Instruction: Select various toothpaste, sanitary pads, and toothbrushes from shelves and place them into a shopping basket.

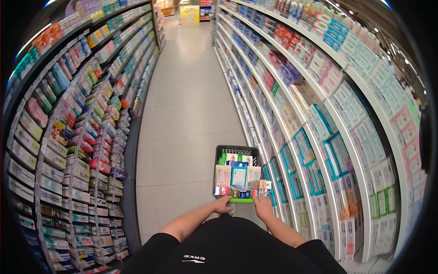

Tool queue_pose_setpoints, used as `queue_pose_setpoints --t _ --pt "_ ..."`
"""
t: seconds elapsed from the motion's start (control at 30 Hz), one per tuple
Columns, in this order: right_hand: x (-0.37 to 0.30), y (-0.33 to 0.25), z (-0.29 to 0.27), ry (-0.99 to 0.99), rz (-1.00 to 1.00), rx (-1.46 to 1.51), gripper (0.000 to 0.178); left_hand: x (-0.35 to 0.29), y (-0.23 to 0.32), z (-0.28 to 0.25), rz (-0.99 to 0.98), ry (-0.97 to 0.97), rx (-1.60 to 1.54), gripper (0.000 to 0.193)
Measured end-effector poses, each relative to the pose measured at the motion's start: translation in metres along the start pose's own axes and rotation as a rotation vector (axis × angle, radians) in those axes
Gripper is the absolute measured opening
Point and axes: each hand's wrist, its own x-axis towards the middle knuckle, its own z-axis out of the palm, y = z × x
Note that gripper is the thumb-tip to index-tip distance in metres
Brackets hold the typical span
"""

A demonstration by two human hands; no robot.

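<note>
A dark shopping basket (214, 176) with slotted walls is in front of my body, low in the aisle. Along its near side runs a bright green handle (241, 200). My left hand (223, 204) closes on the handle's left end, and my right hand (263, 205) on its right end. Boxed goods fill the basket: a white-and-teal box (238, 176) in the middle, a pale box (223, 175) at its left, and small cartons (260, 184) at the right. Green-and-white packs (232, 158) lie toward the far end. The undersides of my fingers are hidden.
Tall shelves with hanging packs (86, 150) line the left side above a dark base (131, 182). White shelving with boxed goods (337, 150) stands close at the right, beside the basket. Grey floor tiles (182, 114) lead to a yellow display (190, 14) at the far end.
</note>
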Motion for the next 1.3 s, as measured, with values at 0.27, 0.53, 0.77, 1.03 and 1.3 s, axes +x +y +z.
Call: queue_pose_setpoints --t 0.27,0.53,0.77,1.03,1.3 --pt "-0.015 -0.03 0.02 -0.193 0.266 0.047 0.035 -0.016 0.029 -0.001 -0.06 0.191 0.135 0.061" --pt "-0.064 -0.066 0.028 -0.194 0.399 0.156 0.063 -0.027 0.052 0.004 -0.054 0.048 0.387 0.069" --pt "-0.108 -0.085 0.005 -0.248 0.355 0.301 0.064 -0.035 0.102 0.031 -0.079 -0.178 0.472 0.071" --pt "-0.166 -0.051 -0.074 -0.163 0.451 0.393 0.063 -0.021 0.11 0.054 -0.315 -0.344 0.557 0.088" --pt "-0.227 0.1 -0.224 0.351 0.597 -0.044 0.054 -0.044 0.127 0.084 -0.299 -0.128 0.582 0.081"
